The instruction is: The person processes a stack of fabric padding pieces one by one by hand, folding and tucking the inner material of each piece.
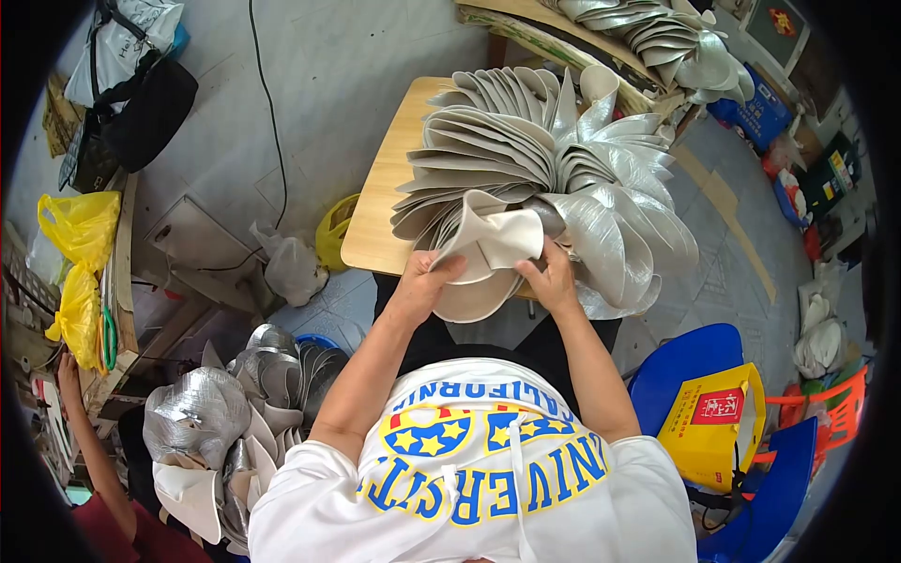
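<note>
Between my two hands is a curved beige piece of soft sheet [497, 239], its upper edge folded into a wave. My left hand [422, 286] has its fingers closed on the piece's left edge, thumb on top. On the right edge, my right hand [556, 280] pinches it between thumb and fingers. Right behind and around it lies a large fanned pile of similar pieces [483, 155], beige on one face and shiny silver on the other. This pile covers much of a small wooden table [389, 206]. What exactly the pieces are, I cannot tell.
More silver-and-beige pieces [202, 413] are heaped at my lower left, near another person's arm [94, 450]. A blue chair [685, 366] with a yellow bag [713, 427] stands at my right. Another stack [648, 38] lies at the back right. Yellow plastic bags [80, 235] hang left.
</note>
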### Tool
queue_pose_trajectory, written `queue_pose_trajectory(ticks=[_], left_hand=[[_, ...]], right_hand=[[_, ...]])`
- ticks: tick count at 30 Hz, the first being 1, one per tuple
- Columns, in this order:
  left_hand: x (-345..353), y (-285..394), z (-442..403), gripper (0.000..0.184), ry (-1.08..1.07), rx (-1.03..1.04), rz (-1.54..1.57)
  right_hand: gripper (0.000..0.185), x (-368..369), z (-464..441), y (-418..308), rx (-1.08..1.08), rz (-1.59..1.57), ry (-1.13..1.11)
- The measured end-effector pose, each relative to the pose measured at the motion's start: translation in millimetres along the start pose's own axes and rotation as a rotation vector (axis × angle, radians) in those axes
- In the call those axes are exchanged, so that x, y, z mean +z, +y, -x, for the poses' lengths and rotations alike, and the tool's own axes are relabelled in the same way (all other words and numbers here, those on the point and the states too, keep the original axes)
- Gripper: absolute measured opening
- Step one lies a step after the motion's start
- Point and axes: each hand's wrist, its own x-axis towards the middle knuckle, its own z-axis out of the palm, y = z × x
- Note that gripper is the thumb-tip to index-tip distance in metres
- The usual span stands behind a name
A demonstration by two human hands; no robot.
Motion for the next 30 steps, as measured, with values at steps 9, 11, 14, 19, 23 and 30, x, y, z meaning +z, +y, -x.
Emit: queue_pose_trajectory(ticks=[9,11,14,19,23,30], left_hand=[[12,-5,2,0.018,-0.063,-0.003,-0.217],[14,-4,3,0.018,-0.033,-0.009,-0.214],[27,8,4,0.02,0.04,-0.031,-0.271],[41,10,0,0.023,0.122,0.139,-0.432],[49,13,-7,0.025,0.062,0.124,-0.462],[33,14,12,0.03,-0.033,-0.082,-0.457]], right_hand=[[0.044,34,26,-8,0.148,-0.304,0.031],[0.034,35,29,-13,0.393,-0.405,0.046],[0.023,33,17,-19,0.239,-0.43,0.2],[0.019,15,-28,-44,0.122,-0.336,0.418],[0.02,15,-47,-47,0.168,-0.217,0.514],[0.016,2,-55,-8,-0.236,0.53,0.185]])
